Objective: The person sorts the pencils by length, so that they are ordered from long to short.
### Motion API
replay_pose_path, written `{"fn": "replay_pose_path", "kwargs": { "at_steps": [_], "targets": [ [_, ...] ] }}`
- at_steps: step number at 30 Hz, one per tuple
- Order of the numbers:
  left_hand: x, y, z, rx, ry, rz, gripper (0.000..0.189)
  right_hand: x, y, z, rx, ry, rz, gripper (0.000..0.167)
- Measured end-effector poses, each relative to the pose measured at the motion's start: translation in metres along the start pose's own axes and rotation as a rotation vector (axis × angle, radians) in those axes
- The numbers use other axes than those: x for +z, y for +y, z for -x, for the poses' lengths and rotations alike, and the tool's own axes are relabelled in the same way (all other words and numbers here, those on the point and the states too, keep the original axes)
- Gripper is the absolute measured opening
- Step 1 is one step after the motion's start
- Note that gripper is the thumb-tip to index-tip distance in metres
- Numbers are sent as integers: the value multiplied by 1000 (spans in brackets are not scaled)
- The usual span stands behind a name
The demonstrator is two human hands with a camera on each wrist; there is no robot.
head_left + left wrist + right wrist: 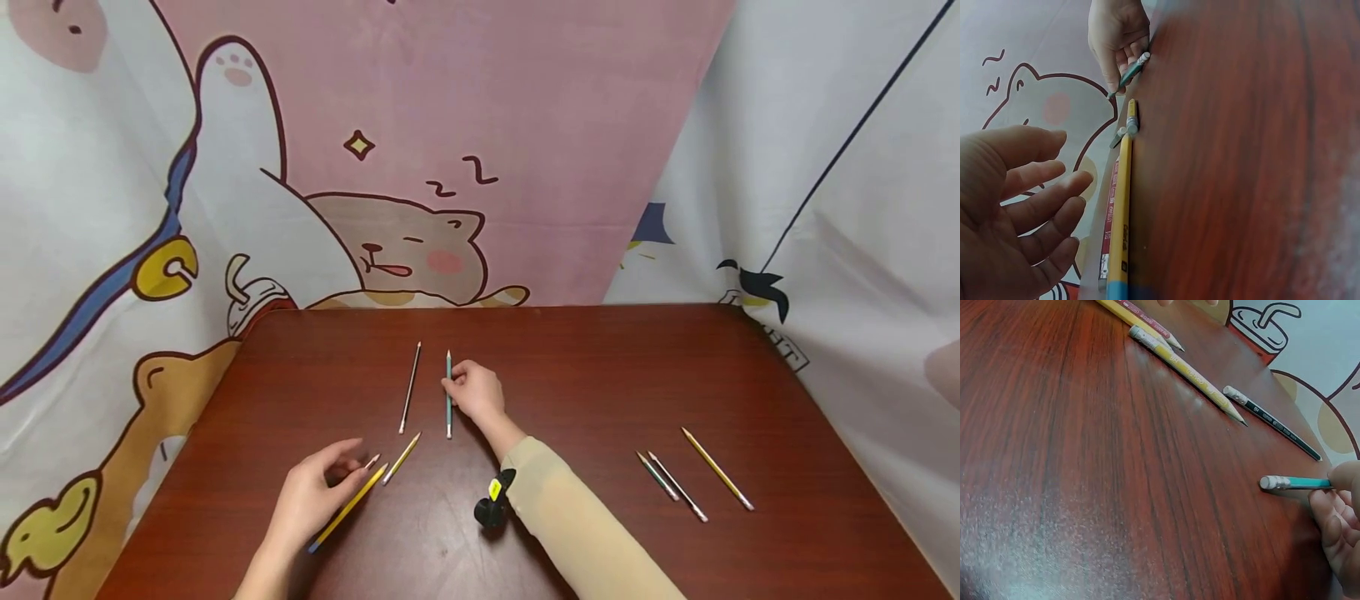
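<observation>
My right hand pinches a teal pencil between thumb and fingers, its white eraser end toward me in the head view. Left of it lies a black pencil with a white eraser. My left hand hovers with relaxed, slightly bent fingers beside a yellow pencil that has a blue end. In the left wrist view nothing sits between those fingers. A dark red pencil lies along the blue-ended one, mostly hidden by the left hand in the head view. Just beyond is another yellow pencil with an eraser.
On the right of the brown table lie a green pencil, a darker slim pencil and a yellow pencil, all slanted. A printed cartoon cloth hangs behind the table. A black camera is on my right wrist.
</observation>
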State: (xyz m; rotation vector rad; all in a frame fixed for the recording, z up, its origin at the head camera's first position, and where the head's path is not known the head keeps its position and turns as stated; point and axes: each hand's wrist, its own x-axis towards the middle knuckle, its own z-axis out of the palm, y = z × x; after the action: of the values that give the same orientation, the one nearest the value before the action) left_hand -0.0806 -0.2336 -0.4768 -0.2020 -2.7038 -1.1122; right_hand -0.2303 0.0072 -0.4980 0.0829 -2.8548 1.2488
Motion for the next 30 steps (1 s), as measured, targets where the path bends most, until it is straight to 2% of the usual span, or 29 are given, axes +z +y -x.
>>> {"fn": "replay_pose_path", "kwargs": {
  "at_steps": [5,8,15,24,30],
  "targets": [
    [-1,1,3,29,26,1,41,3,-3,2,-57,9,162,20],
    [-2,2,4,28,24,-7,42,5,-3,3,-90,13,204,22],
    [-4,1,8,30,35,-37,41,2,2,9,-114,-18,157,24],
    [-4,0,12,107,83,-108,41,-9,7,24,-134,-87,165,33],
    [-3,0,13,164,105,-133,42,-9,3,26,-102,-97,190,34]
  ]
}}
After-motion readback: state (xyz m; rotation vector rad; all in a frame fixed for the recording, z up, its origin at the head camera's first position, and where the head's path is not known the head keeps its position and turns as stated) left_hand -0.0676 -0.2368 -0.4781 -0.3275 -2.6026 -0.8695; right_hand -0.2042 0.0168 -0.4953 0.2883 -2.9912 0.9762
